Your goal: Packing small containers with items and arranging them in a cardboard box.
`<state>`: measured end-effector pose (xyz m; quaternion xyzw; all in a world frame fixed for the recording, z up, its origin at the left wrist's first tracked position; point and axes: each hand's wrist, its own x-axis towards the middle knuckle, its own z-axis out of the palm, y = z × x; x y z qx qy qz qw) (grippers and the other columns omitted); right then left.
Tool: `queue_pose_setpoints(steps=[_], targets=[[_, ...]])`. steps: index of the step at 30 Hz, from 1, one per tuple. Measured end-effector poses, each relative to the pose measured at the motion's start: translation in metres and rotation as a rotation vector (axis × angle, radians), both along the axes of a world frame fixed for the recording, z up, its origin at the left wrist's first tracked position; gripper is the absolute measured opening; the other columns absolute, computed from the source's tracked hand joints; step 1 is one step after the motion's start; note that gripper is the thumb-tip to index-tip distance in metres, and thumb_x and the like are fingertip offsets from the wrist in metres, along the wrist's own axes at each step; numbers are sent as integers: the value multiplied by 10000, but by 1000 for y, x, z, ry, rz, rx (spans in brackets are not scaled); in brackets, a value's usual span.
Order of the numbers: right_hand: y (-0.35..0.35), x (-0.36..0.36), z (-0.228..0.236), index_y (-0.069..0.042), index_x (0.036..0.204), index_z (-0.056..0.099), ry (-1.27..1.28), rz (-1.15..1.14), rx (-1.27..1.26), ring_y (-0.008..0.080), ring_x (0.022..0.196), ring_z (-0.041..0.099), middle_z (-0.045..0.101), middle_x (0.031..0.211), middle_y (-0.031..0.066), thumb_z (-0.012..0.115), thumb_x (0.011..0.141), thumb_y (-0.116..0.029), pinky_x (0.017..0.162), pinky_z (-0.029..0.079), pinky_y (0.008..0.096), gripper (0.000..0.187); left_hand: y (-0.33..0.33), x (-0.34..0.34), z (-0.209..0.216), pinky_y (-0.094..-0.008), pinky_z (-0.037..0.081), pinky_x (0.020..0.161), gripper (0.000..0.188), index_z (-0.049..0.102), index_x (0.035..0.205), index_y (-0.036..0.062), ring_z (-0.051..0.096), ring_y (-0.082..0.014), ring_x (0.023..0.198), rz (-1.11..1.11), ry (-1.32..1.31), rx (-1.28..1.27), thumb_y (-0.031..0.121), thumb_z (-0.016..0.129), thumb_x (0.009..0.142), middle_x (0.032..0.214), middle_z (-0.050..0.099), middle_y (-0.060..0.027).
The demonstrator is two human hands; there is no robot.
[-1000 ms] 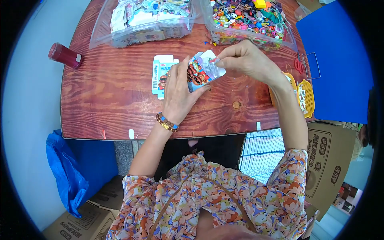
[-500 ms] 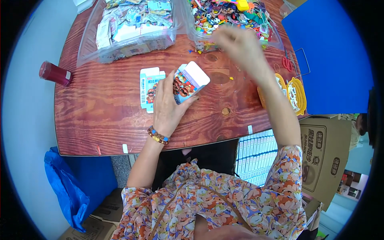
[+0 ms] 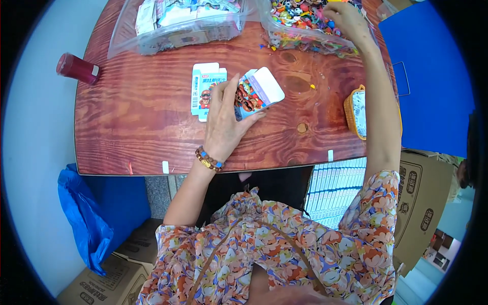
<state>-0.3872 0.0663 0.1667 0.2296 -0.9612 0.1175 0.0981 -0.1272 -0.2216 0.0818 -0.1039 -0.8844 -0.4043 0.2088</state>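
My left hand (image 3: 222,118) is closed around a small printed carton (image 3: 248,99), tilted over the tabletop, its white end flap standing out to the right. Partly under that hand lies a flattened light-blue carton (image 3: 202,90) with a cartoon figure. At the far right, my right hand (image 3: 349,23) reaches over a clear plastic bin (image 3: 315,38) full of small colourful toys (image 3: 295,11). Its fingers are bent inward at the toys; whatever they may grip is too small to make out.
Another clear bin (image 3: 190,38) holds flat printed packets at the far left. A dark-red jar (image 3: 78,68) lies near the table's left edge. Beside my right forearm sits a yellow basket (image 3: 351,118) with white pieces. A blue panel (image 3: 432,76) stands right; cardboard boxes (image 3: 419,203) lie below.
My right hand has moved farther away and right, from the bin's near edge to over the toys. My left hand still holds the carton. The whole view has shifted slightly.
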Motion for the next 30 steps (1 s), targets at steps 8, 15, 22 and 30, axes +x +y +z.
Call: queue_pose_setpoints(steps=[8, 15, 22, 30], targets=[[-83, 173, 19, -34, 893, 712, -445, 351, -579, 79, 872, 591, 635, 916, 9, 678, 872, -127, 715, 491, 252, 102, 10, 10, 1, -427, 482, 871, 875, 412, 1390, 2, 549, -349, 1026, -4, -52, 37, 204, 871, 673, 1120, 515, -184], [-87, 214, -25, -62, 896, 718, -60, 203, -223, 298, 1244, 502, 617, 1267, 113, 677, 837, -156, 1077, 313, 486, 119, 42, 22, 5, -437, 484, 883, 865, 421, 1375, -10, 553, -365, 1056, -32, -75, 61, 250, 865, 680, 1155, 530, -197], [-5, 205, -3, 1, 1070, 692, -79, 91, -612, 149, 1023, 635, 695, 1071, 89, 638, 910, -98, 873, 491, 282, 196, 38, 32, 4, -431, 473, 873, 833, 450, 1355, -6, 571, -349, 1020, -51, -102, 64, 253, 869, 684, 1110, 563, -181], [120, 220, -33, -28, 1034, 680, -349, -519, -91, 168, 756, 630, 662, 826, 104, 761, 772, -208, 630, 486, 319, 328, 73, 32, 6, -425, 498, 867, 868, 426, 1395, 16, 583, -341, 1048, -191, -145, 59, 247, 869, 685, 1141, 558, -179]])
